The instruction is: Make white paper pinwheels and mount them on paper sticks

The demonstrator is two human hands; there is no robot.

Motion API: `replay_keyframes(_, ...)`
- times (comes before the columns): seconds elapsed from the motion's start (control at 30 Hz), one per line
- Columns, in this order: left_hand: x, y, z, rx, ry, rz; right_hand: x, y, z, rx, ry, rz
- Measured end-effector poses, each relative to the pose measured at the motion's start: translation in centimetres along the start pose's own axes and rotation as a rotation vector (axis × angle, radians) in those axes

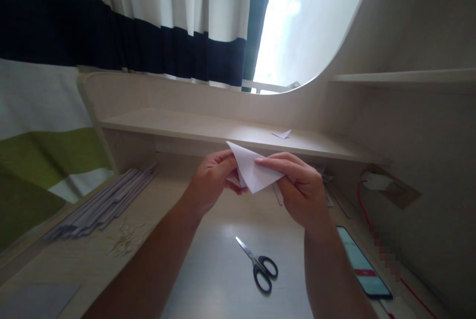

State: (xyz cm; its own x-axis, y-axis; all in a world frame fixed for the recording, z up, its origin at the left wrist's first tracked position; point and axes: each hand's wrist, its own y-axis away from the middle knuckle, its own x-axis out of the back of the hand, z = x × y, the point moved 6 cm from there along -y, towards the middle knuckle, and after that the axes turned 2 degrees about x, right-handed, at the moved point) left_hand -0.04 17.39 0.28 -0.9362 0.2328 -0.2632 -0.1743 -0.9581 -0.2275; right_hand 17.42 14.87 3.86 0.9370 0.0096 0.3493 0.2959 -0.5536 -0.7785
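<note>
A folded white paper (256,170) with pointed corners is held up between both hands, above the desk. My left hand (217,175) grips its left edge, thumb in front and some fingers behind the sheet. My right hand (299,180) pinches the right side, with the index finger lying across the paper's face. Below the hands, black-handled scissors (260,265) lie on the desk, blades pointing away and to the left. Neither hand touches them.
Rolled or folded paper strips (107,202) are stacked at left, beside scattered thin bits (128,239). A phone (362,262) lies at right near a red cable (362,205). A small folded paper piece (283,134) rests on the shelf (186,125) behind.
</note>
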Motion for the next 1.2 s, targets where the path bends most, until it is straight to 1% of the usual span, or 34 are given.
replay_keyframes(0.1,-0.4,0.3,0.5,-0.017,-0.089,-0.03,0.5,0.1,0.3,-0.024,0.042,0.091)
replay_keyframes(0.17,-0.6,0.5,0.7,-0.029,-0.151,-0.028,0.6,0.1,0.2,-0.009,0.075,0.1)
replay_keyframes(0.23,-0.9,0.6,0.8,-0.036,-0.182,-0.033,0.5,0.1,0.1,0.018,0.123,0.065)
replay_keyframes(0.33,-1.0,0.7,0.9,-0.052,-0.172,-0.039,0.1,0.1,0.0,0.064,0.173,-0.026)
replay_keyframes(0.43,-0.6,0.6,1.0,-0.07,-0.134,-0.018,-0.3,0.0,-0.4,0.102,0.144,-0.093)
replay_keyframes(0.5,-0.3,0.6,1.1,-0.079,-0.106,0.0,-0.5,0.0,-0.7,0.095,0.105,-0.125)
replay_keyframes(0.63,0.0,0.5,1.2,-0.086,-0.086,0.014,-0.9,0.0,-1.1,0.04,0.048,-0.199)
replay_keyframes(0.7,0.0,0.6,1.4,-0.095,-0.109,0.02,-0.9,0.0,-1.2,0.015,0.02,-0.207)
replay_keyframes(0.8,-0.2,0.7,1.7,-0.122,-0.161,0.028,-0.7,0.0,-0.7,-0.017,0.009,-0.134)
replay_keyframes(0.9,-0.4,0.9,2.0,-0.143,-0.205,0.001,-0.5,0.1,0.0,-0.067,-0.001,-0.074)
replay_keyframes(1.0,-0.6,1.1,1.9,-0.151,-0.238,-0.046,-0.6,0.4,0.8,-0.155,-0.112,-0.066)
replay_keyframes(1.13,-0.8,1.3,1.8,-0.17,-0.282,-0.096,-0.9,0.6,1.2,-0.253,-0.268,-0.126)
replay_keyframes(1.2,-0.8,1.4,1.9,-0.192,-0.273,-0.107,-1.0,0.6,1.3,-0.309,-0.35,-0.135)
